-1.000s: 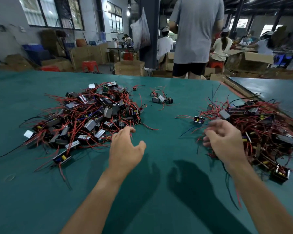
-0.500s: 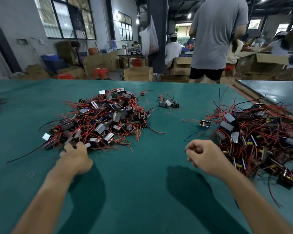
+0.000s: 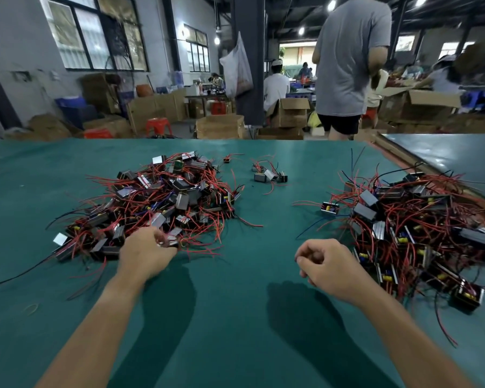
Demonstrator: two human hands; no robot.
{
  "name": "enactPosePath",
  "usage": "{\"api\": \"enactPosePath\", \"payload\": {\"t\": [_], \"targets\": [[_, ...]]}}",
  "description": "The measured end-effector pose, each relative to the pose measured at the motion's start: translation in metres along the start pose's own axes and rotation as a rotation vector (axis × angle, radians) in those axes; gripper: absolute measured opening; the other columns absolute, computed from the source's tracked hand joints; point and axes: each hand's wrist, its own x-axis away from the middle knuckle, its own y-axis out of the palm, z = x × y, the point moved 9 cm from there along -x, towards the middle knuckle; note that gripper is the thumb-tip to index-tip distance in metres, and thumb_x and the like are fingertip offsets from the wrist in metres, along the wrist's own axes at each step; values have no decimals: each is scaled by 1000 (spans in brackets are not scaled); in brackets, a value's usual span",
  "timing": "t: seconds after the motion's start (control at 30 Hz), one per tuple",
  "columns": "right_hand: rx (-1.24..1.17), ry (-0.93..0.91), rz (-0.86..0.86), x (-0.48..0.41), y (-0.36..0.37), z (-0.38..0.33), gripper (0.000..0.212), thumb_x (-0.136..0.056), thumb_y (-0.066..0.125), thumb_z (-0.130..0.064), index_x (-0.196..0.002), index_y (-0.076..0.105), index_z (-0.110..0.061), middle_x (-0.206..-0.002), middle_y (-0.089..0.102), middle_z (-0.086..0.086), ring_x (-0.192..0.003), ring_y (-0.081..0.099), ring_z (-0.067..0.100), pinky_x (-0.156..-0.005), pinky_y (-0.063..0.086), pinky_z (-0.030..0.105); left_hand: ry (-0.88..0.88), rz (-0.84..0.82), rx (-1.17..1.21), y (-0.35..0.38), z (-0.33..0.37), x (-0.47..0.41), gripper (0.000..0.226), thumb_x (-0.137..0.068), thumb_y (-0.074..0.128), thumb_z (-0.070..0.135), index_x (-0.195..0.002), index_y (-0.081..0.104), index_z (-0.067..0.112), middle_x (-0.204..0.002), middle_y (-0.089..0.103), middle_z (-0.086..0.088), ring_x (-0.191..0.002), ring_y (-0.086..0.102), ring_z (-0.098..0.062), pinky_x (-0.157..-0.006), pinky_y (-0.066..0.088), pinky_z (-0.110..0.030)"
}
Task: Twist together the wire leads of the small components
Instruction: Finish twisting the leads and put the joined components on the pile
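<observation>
Green matte table (image 3: pixel 235 317). Two heaps of boxy black-and-silver parts trailing thin red leads: left pile (image 3: pixel 163 197), right pile (image 3: pixel 420 219). Hands apart. Left hand (image 3: pixel 144 253) at the left pile's near edge, fingers curled, seemingly pinching one component (image 3: pixel 167 242), which is partly hidden. Right hand (image 3: pixel 328 264) curled, nothing seen in it. Best to lift slowly; the springy leads may snag neighbours.

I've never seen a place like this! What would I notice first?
Two big heaps of little boxes with red wires: the left heap and the right heap, both on the green table. The left grip touches the near edge of the left heap.
</observation>
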Motion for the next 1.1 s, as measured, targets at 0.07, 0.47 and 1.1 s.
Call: {"api": "enactPosePath", "payload": {"t": [0.07, 0.47, 1.1], "targets": [[9, -9, -3, -2, 3, 1, 20, -89, 61, -15, -70, 64, -22, -61, 70, -4, -48, 58, 4, -58, 53, 31, 7, -232, 337, 29, 35, 18, 18, -73, 83, 12, -85, 69, 10, -87, 71, -6, -71, 62, -15, -61, 46, -24], [172, -145, 56, -1, 8, -6, 17, -84, 70, -40, -80, 65, -24, -62, 61, -11, -54, 49, 3, -58, 43, 24, 305, -586, 761, 118, 122, 99, 46, -59, 80, 10, -99, 64, 25, -103, 71, 1, -75, 64, -12, -72, 56, -30], [-48, 103, 449, -1, -49, 23, 52, -90, 56, -45, -50, 43, -14, -40, 35, -3, -46, 37, 28, -50, 35, 33, 336, -355, 266, 94, 107, 86, 52, -66, 83, 19, -110, 58, 27, -96, 59, 10, -76, 55, -13, -71, 50, -28]]}}
